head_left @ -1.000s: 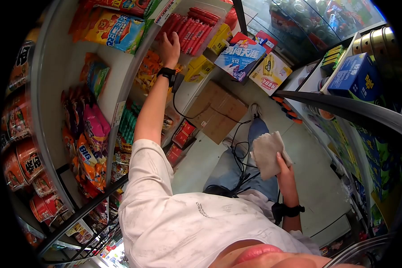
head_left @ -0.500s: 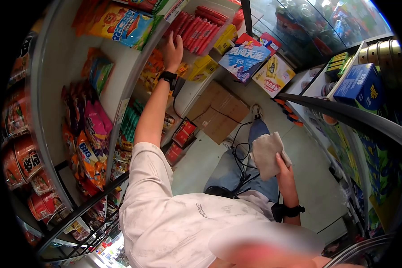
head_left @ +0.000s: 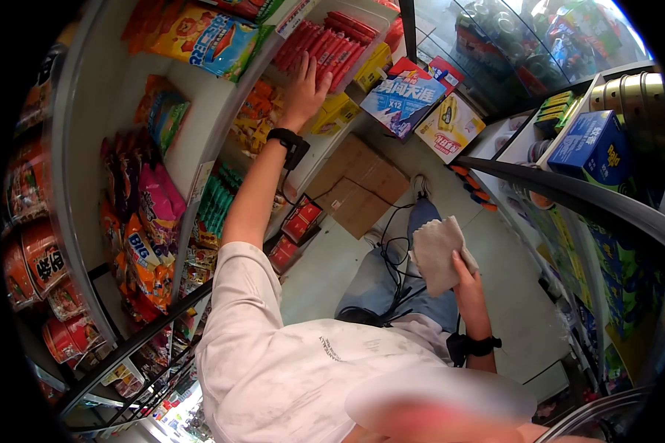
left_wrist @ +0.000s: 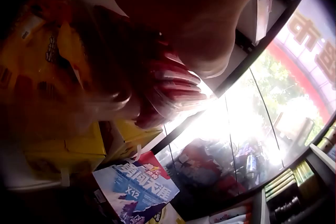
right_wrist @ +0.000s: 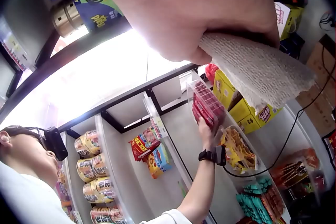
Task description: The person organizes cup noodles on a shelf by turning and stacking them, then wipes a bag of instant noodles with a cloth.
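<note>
Many slim red packets (head_left: 338, 44) lie in rows in a clear bin (head_left: 382, 21), the nearest ones partly hidden by fingers. In the left wrist view they sink into shadow at one side and glare at the other, so their edges and exact number cannot be told. The left grip (head_left: 303, 97) reaches over the bin's near side, open, fingers extended onto the nearest packets; how firmly they touch is too dark to tell. The packets lie just beyond its fingertips and partly under them.

Yellow boxes (head_left: 337, 112) stand beside the bin, then a blue carton (head_left: 400, 97) marked X12; orange packets (head_left: 257, 118) lie close to the left wrist. Well apart, the right grip (head_left: 467, 277) is closed on one edge of a grey cloth (head_left: 437, 255), thumb on its face, the other fingers mostly hidden behind it.
</note>
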Demonstrator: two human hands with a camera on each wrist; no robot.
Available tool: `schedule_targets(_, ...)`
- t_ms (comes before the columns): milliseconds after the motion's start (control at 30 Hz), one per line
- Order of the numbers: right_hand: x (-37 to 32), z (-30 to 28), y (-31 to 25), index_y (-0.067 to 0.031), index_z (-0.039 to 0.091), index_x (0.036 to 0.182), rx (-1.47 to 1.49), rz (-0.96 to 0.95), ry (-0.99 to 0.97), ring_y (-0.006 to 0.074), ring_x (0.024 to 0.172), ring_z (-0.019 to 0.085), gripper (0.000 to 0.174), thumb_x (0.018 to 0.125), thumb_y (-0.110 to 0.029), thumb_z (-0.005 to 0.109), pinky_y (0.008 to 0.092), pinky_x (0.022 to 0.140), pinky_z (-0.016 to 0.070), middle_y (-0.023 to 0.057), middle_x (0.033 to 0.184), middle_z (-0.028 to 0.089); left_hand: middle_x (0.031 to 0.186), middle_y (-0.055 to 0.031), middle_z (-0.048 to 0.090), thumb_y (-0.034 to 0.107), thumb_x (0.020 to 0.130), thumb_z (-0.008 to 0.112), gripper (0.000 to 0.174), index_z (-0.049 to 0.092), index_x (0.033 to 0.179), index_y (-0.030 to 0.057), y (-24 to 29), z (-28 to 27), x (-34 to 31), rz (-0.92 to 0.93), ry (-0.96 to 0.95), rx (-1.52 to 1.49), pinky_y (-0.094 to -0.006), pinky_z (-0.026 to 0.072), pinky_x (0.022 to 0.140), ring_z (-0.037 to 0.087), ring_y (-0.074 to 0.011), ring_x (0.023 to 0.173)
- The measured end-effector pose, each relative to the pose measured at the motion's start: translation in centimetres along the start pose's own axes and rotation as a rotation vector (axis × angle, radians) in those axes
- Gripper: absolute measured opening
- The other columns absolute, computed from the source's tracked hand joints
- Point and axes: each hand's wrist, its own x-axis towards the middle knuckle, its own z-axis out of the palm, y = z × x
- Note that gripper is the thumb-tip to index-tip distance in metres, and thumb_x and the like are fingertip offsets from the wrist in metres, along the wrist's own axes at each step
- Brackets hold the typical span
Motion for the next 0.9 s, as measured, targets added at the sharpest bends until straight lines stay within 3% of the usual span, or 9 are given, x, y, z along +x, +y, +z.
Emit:
schedule_targets(67,0.1,-0.1,0.0,0.0016,0.053,0.138,-0.014,0.005,-0.015,0.0161,0.117,0.059,0.047,0.101,-0.025,0.062,0.0302,0.095,0.0486,0.0085,0.129,0.061,0.157,-0.0191,0.038,0.043,0.107,0.039,0.058,0.044,0.149,0.0023,-0.3,0.6,0.0,-0.006,0.045,-0.030,-0.0505,0.0302,0.120,0.027,-0.0369,0.148)
schedule_targets(200,0.5,-0.5,0.3,0.0018,0.053,0.138,-0.051,-0.038,-0.017,0.0167,0.117,0.060,0.047,0.101,-0.026,0.063,0.0310,0.094,0.0494,0.0091,0.129,0.061,0.156,-0.0159,0.040,0.036,0.108,0.043,0.046,0.059,0.137,0.0049,-0.2,0.4,0.4,-0.068,0.090,-0.215,-0.0515,0.0335,0.119,0.028,-0.0364,0.148)
schedule_targets(300,0.3,-0.1,-0.3,0.0021,0.053,0.138,-0.043,-0.045,-0.029,0.0170,0.116,0.060,0.048,0.101,-0.026,0.063,0.0315,0.095,0.0497,0.0092,0.130,0.061,0.153,-0.0126,0.044,0.029,0.105,0.053,0.033,0.069,0.124,0.0075,-0.1,0.2,0.8,-0.120,0.124,-0.216,-0.0496,0.0431,0.112,0.034,-0.0354,0.145)
schedule_targets(600,0.6,0.0,-0.4,0.0020,0.052,0.138,-0.012,-0.016,-0.021,0.0169,0.119,0.058,0.046,0.101,-0.024,0.062,0.0314,0.098,0.0482,0.0090,0.132,0.060,0.121,-0.0089,0.057,0.024,0.098,0.066,0.022,0.073,0.111,0.0073,1.0,-0.4,0.6,-0.034,0.245,-0.030,-0.0454,0.0518,0.100,0.055,-0.0294,0.116)
schedule_targets(900,0.5,0.7,-1.0,0.0012,0.052,0.139,-0.021,0.026,-0.019,0.0158,0.120,0.057,0.047,0.102,-0.025,0.061,0.0310,0.099,0.0468,0.0079,0.133,0.059,0.101,-0.0079,0.061,0.024,0.097,0.067,0.023,0.073,0.110,0.0060,0.9,-0.4,0.4,-0.091,0.217,-0.097,-0.0431,0.0522,0.095,0.058,-0.0283,0.104)
